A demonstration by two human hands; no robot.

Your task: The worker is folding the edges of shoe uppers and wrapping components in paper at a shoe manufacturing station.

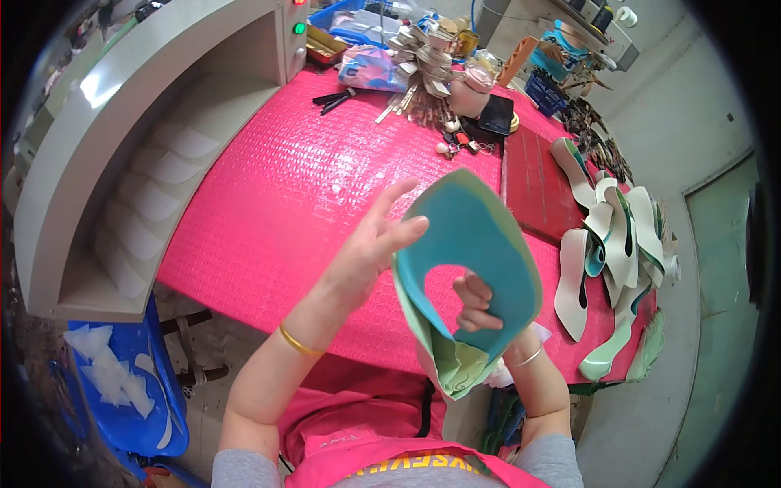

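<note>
A shoe upper (pixel 508 244), teal on its inner face and pale green along its edge and folded heel part, is held up in front of me. My right hand (pixel 476 302) grips it from behind, with curled fingers showing through the foot opening. My left hand (pixel 382 232) is at the upper's left edge with thumb and fingers apart. The left thumb tip overlaps that edge in view; whether it touches cannot be told.
A pink-covered table (pixel 277 179) lies ahead. Several white and green shoe uppers (pixel 622 236) are heaped at right beside a dark red board (pixel 537 183). On the left stands a grey arched machine (pixel 154 89) holding white pieces, above a blue stool (pixel 138 407). Clutter lines the back.
</note>
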